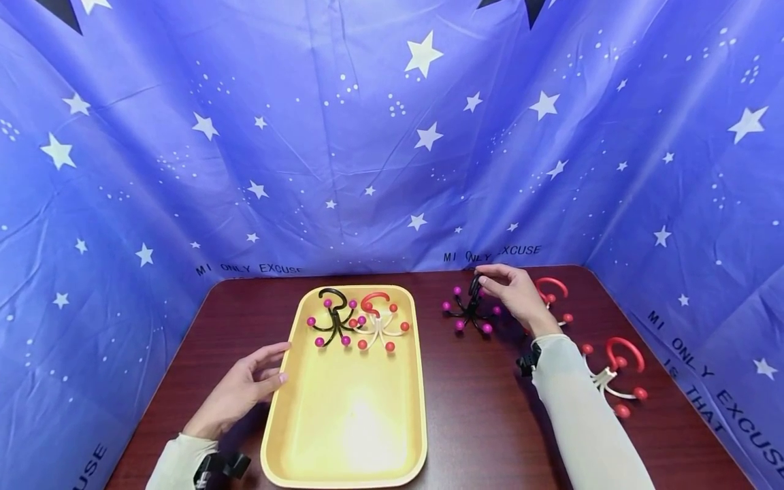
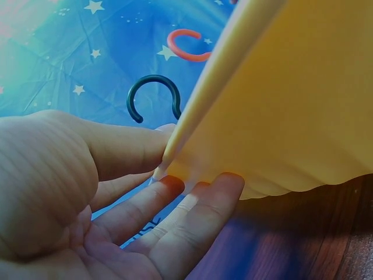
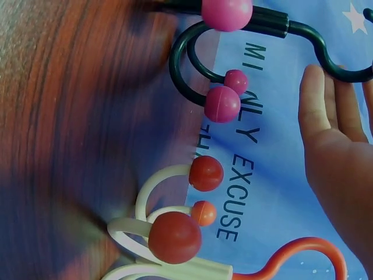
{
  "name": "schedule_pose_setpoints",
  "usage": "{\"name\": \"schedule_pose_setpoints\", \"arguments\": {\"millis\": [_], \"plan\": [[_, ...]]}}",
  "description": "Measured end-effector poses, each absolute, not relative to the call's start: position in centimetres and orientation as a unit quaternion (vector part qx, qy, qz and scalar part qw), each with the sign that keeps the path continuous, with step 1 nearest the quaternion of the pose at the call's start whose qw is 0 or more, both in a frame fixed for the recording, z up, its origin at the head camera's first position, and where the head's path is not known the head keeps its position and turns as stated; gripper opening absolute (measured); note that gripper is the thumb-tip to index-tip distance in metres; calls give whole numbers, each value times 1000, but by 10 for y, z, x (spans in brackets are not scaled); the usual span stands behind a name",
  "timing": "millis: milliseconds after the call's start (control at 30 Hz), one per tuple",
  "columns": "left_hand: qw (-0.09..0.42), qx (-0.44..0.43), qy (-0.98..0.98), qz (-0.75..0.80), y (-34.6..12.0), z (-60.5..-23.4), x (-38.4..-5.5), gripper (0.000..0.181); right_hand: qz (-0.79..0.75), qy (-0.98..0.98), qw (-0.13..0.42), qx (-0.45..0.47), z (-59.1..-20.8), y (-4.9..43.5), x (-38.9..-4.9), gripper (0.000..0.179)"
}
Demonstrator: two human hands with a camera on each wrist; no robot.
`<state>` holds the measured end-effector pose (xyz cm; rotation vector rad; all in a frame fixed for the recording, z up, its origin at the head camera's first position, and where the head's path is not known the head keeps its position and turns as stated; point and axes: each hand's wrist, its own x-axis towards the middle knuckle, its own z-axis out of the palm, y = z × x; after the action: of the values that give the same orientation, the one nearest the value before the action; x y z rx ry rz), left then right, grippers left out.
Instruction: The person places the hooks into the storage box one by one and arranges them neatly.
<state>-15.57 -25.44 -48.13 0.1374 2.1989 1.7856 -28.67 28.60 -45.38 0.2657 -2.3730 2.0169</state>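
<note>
My left hand grips the left rim of the yellow tray, thumb at the rim and fingers against the outer wall. At the right, my right hand pinches the hook of a black hanger, which has spread curved arms tipped with pink balls. The fingertips meet the black hook in the right wrist view. Inside the tray, at its far end, stand another black hanger with pink balls and a white hanger with a red hook and red balls.
Two more white hangers with red hooks are on the brown table at the right: one behind my right hand, partly hidden, and a nearer one partly behind my sleeve. A blue starred cloth walls the table's back and sides.
</note>
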Motion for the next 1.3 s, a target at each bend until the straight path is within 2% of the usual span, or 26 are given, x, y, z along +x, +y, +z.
{"name": "schedule_pose_setpoints", "arguments": {"millis": [333,800,1300], "plan": [[152,39,768,620,-256,-483,-154,65,624,-777,2,83,-453,284,-287,42],[149,50,765,625,-255,-483,-153,65,613,-784,21,93,-455,284,-284,37],[146,44,769,620,-254,-481,-156,64,623,-775,42,99,-435,277,-282,33]]}}
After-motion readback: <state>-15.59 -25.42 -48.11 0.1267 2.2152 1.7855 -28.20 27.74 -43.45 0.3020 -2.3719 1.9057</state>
